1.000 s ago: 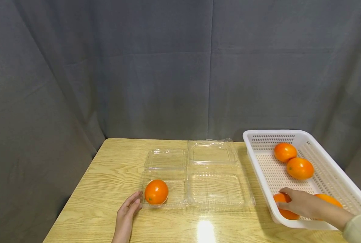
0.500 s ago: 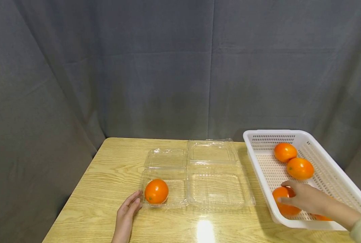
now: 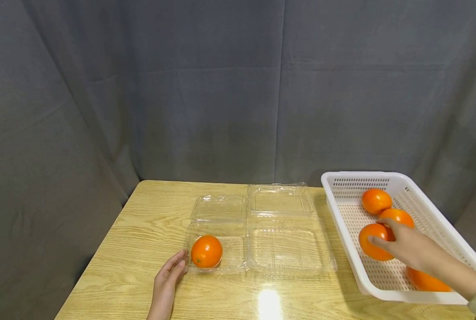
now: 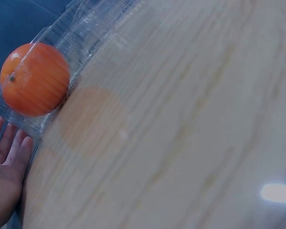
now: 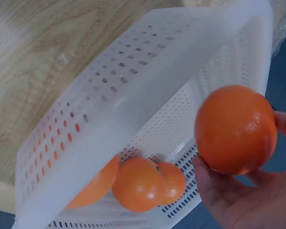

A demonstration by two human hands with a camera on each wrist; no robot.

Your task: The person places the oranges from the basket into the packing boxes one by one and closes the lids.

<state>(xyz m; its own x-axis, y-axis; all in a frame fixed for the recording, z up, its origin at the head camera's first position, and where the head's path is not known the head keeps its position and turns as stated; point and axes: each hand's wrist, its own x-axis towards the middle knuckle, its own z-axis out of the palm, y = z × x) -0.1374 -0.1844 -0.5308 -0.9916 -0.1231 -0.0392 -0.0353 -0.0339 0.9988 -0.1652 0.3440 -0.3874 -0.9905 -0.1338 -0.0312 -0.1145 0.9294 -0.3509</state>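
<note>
In the head view, my right hand (image 3: 411, 246) grips an orange (image 3: 375, 242) above the floor of the white basket (image 3: 343, 242). The right wrist view shows that orange (image 5: 236, 130) between thumb and fingers, clear of the oranges (image 5: 139, 184) lower down. My left hand (image 3: 168, 279) rests at the left edge of a clear plastic clamshell box (image 3: 234, 253), its fingers fairly straight. One orange (image 3: 206, 251) sits inside this box, near the fingertips. In the left wrist view, the left hand (image 4: 8, 167) lies beside the box wall, apart from the orange (image 4: 35, 79).
A second, larger clear clamshell box (image 3: 287, 249) stands to the right of the first, lid folded back. Other oranges (image 3: 376, 201) lie in the basket at the table's right. A grey curtain (image 3: 206, 98) hangs behind the wooden table (image 3: 118, 271).
My right hand has lifted an orange from the basket's near left corner and carried it up and away from me. The left hand has stayed at the box edge.
</note>
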